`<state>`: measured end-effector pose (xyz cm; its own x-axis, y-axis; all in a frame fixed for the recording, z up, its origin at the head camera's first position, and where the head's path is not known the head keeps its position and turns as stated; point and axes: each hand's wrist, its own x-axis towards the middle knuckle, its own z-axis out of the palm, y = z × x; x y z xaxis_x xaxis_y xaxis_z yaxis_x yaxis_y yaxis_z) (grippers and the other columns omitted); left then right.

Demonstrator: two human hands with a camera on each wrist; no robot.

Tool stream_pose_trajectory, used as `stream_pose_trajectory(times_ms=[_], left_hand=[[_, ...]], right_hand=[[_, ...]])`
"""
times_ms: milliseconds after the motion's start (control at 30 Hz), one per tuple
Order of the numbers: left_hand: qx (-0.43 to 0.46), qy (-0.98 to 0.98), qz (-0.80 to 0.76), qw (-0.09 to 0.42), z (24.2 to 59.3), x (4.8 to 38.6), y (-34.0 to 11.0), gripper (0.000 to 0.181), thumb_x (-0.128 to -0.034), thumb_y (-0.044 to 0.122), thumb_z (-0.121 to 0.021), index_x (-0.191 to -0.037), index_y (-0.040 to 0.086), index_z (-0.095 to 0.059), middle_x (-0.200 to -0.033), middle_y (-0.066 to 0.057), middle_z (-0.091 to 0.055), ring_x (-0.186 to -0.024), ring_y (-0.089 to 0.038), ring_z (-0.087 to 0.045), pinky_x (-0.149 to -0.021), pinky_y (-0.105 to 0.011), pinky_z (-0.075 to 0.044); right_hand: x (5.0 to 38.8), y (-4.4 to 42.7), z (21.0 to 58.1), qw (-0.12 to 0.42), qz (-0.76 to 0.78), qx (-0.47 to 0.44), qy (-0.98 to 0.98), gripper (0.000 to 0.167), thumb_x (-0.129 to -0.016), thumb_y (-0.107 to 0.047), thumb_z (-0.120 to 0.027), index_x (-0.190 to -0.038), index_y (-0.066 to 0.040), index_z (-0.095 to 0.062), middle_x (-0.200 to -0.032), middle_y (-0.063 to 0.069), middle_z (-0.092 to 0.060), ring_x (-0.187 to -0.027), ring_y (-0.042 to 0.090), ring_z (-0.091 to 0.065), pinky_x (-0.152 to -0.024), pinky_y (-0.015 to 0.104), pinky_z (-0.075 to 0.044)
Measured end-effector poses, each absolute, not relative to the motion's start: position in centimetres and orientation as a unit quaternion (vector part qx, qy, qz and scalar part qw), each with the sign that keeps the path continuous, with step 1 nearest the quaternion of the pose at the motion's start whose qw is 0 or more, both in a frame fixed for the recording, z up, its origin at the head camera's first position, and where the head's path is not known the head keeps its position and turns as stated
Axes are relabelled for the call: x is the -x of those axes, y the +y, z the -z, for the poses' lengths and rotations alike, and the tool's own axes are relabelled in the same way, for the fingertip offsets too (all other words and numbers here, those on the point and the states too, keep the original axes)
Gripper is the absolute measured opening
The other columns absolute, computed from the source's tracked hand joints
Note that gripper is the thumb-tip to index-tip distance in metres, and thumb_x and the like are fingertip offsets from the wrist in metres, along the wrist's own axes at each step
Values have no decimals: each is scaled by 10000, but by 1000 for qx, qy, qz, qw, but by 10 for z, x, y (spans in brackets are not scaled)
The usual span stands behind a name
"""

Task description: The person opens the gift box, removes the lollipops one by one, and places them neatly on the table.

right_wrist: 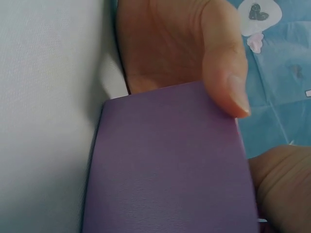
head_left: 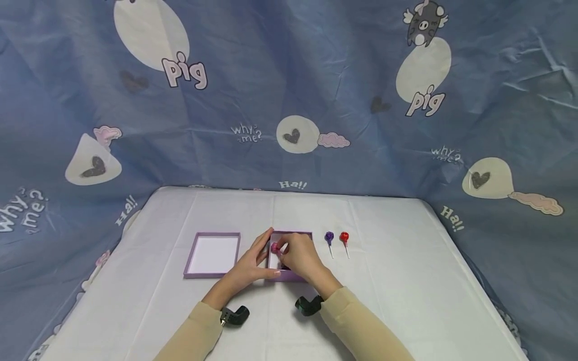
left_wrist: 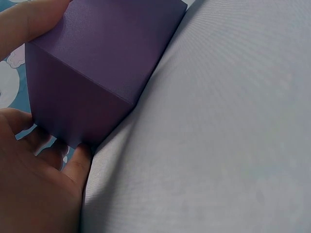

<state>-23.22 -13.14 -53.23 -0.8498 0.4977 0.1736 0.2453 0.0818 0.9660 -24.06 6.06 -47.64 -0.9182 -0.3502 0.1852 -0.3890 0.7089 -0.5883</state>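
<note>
A: Head view first: your right hand (head_left: 303,254) reaches into the purple box (head_left: 289,276) and pinches a pink candy (head_left: 274,247) between thumb and fingers, just inside the wall nearest your left hand (head_left: 248,265).

B: And that left hand of yours — it grips the box?

A: Yes, your thumb lies at the near wall and your fingers along the side away from your right hand. Just beside this grip, on its outer side, lies a purple-edged tray (head_left: 212,276). On the other side, beyond your right hand, lie a purple lollipop (head_left: 329,235) and, farther out, a red lollipop (head_left: 344,236), sticks towards you on the white tablecloth (head_left: 406,301).

B: What does your left wrist view add?

A: The box close up: your left thumb rests over one edge, your fingers touch another wall. The candy is hidden here.

B: And your right wrist view?

A: Your left thumb hooks over the box's edge; part of your right hand shows beside another edge. Its fingertips are hidden — from this view alone, I cannot tell its pinch. Beyond both hands hangs a blue printed cloth (head_left: 253,170).
</note>
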Motion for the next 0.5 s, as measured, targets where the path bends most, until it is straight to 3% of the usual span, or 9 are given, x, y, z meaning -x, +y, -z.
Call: stream_pose_trajectory(times_ms=[200, 500], left_hand=[[-253, 727, -630, 103, 530, 231, -131, 1105, -811, 195, -858, -1622, 321, -118, -1683, -51, -56, -1517, -183, -122, -1207, -344, -239], [-248, 724, -636, 104, 529, 230, -130, 1105, -810, 180, -856, -1627, 286, -121, -1680, -33, -59, -1523, -201, -89, -1213, -371, -226]], right_hand=[[236, 63, 468, 43, -337, -182, -923, 255, -742, 47, -730, -956, -75, -796, -700, -41, -684, -580, 50, -583, -465, 202, -494], [233, 68, 463, 47, -374, -155, -913, 189, -796, -25, -785, -967, -101, -814, -676, -90, -646, -560, 52, -563, -465, 208, -496]])
